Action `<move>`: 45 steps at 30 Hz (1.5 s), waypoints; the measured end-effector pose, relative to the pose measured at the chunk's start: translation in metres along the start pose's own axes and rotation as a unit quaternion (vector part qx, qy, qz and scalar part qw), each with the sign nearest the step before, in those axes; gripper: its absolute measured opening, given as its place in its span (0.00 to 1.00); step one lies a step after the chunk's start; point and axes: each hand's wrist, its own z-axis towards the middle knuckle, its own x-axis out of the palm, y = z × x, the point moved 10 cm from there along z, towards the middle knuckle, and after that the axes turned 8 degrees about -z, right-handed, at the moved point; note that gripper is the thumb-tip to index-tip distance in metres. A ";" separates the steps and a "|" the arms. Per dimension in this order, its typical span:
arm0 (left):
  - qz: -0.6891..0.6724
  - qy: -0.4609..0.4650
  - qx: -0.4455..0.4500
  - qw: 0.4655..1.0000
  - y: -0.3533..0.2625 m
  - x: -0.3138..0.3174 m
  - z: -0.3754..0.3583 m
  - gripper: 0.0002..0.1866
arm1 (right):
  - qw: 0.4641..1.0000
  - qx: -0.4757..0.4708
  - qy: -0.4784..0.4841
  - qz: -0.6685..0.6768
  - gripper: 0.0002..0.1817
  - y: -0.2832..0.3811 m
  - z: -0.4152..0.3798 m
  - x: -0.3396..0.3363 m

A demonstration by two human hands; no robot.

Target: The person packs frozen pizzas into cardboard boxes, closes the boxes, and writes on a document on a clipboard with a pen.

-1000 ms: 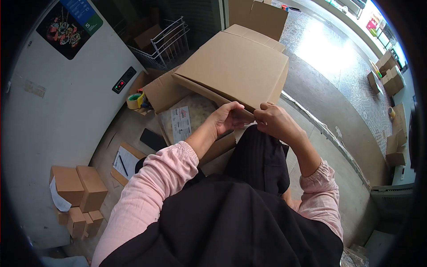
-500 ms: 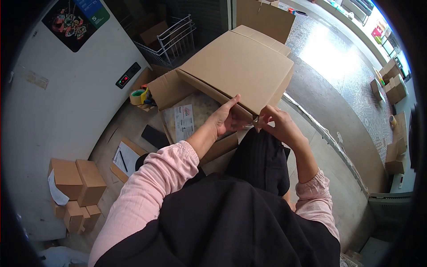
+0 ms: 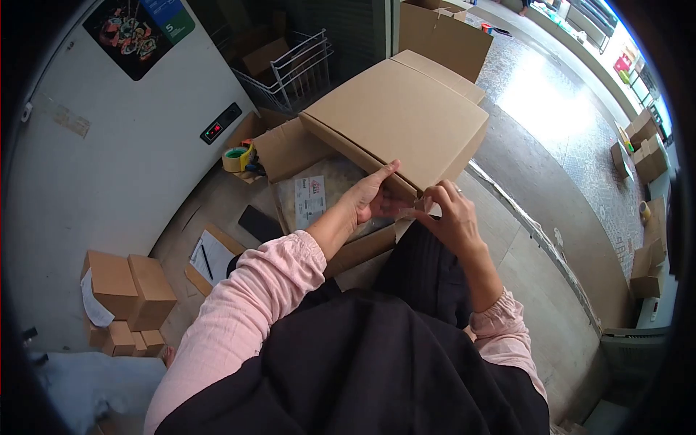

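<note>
Cardboard box steadied at near corner by left hand, fingers now flattened against side – earlier gripped; tape strip pinched by right hand, drawn off corner – sealing underway.

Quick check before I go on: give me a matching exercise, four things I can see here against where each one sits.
Things:
1. large brown cardboard box
2. green tape roll
3. black flat phone
4. white wire rack

Places:
A. on the floor by the white wall
B. behind the box, upper middle
C. at both hands, on the lap
D. on the floor beside the printed white sheet

Pairs: 1-C, 2-A, 3-D, 4-B
</note>
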 end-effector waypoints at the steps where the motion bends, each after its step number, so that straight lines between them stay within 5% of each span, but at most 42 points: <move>1: -0.001 -0.002 0.000 1.000 0.001 0.000 -0.001 0.36 | 1.000 -0.001 0.001 0.002 0.17 0.002 0.002 -0.001; 9: -0.025 0.054 -0.014 0.998 0.010 -0.004 0.008 0.18 | 0.993 0.018 0.034 -0.107 0.11 0.002 -0.004 0.008; 18: -0.003 0.056 -0.007 0.998 0.000 -0.007 0.000 0.16 | 0.992 -0.044 0.061 -0.099 0.11 0.019 0.001 0.017; 27: -0.007 0.055 -0.055 0.997 0.007 -0.004 -0.001 0.12 | 0.975 0.062 0.172 -0.123 0.08 -0.003 -0.010 0.038; 30: -0.014 0.068 -0.051 0.996 0.007 -0.003 -0.001 0.13 | 0.986 0.115 0.110 0.052 0.06 -0.016 -0.012 0.035; 36: -0.026 0.072 -0.038 0.996 0.005 -0.005 0.000 0.14 | 0.999 0.034 0.018 0.017 0.07 -0.001 -0.009 0.030; 38: -0.016 0.071 -0.040 0.997 0.002 -0.012 -0.002 0.14 | 0.980 0.054 0.159 0.104 0.07 0.002 -0.005 0.041; 41: -0.001 0.071 -0.044 0.997 0.002 -0.014 -0.003 0.15 | 0.982 -0.087 0.167 0.028 0.07 0.015 0.007 0.037; 45: -0.010 0.091 -0.028 0.995 -0.004 -0.006 -0.007 0.15 | 0.985 -0.095 0.143 -0.027 0.07 0.018 0.004 0.041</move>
